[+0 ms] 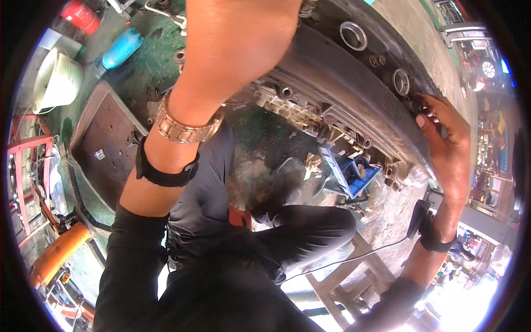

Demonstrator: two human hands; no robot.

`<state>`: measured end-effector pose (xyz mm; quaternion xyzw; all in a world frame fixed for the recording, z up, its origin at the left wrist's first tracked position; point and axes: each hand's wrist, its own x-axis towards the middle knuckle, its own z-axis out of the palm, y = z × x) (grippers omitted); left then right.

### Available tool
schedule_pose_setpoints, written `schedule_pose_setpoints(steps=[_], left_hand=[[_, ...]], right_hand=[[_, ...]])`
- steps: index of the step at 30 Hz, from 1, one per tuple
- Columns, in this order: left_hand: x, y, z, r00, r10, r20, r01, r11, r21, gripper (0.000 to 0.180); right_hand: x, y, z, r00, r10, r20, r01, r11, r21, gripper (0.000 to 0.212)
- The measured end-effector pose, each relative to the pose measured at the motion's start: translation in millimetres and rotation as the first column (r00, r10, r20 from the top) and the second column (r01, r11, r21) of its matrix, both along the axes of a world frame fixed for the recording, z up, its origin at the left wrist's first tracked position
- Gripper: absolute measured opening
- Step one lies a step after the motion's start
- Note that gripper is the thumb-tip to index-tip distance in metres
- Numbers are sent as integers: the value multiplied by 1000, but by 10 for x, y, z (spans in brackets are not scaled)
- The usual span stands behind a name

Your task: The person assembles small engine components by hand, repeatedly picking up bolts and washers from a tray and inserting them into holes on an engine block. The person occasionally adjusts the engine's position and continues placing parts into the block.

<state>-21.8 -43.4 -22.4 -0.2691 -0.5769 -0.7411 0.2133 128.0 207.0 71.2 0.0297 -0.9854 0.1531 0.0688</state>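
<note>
A long dark valve cover [354, 88] lies across a metal engine head [293, 113] in front of me, with round ringed openings along its far side. My left hand [243, 39] reaches over the cover's left end. Its fingers run out of sight at the top, so what they touch is hidden. At the cover's right end, my right hand [449, 130] has its thumb and forefinger closed near the corner. A small dark part seems to be between them, too little shown to name.
A shallow brown tray [102, 160] holds small parts at left. Behind it are a white bucket [60, 83], a blue bottle [121, 48] and a red container [81, 16]. A blue open box [349, 176] sits below the engine; a cable [354, 259] crosses near a wooden frame [332, 282].
</note>
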Motion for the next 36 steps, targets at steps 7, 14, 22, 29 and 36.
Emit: schedule_pose_setpoints(steps=[7, 14, 22, 29, 36], left_hand=[[-12, -9, -9, 999, -49, 1, 49, 998, 36, 6], [27, -40, 45, 1000, -11, 15, 12, 1000, -12, 6], [31, -43, 48, 998, 58, -6, -59, 996, -72, 5], [-30, -25, -5, 998, 23, -62, -24, 1000, -14, 7], [-31, -16, -21, 997, -79, -20, 81, 992, 93, 7]], right_hand=[[-131, -102, 32, 998, 36, 55, -42, 994, 100, 25], [-150, -164, 79, 996, 90, 22, -93, 962, 257, 26], [-150, -87, 57, 999, 25, 34, -32, 977, 210, 28], [-141, 13, 0, 999, -39, 29, 36, 993, 116, 28], [-132, 17, 20, 986, -119, 116, 131, 985, -110, 23]])
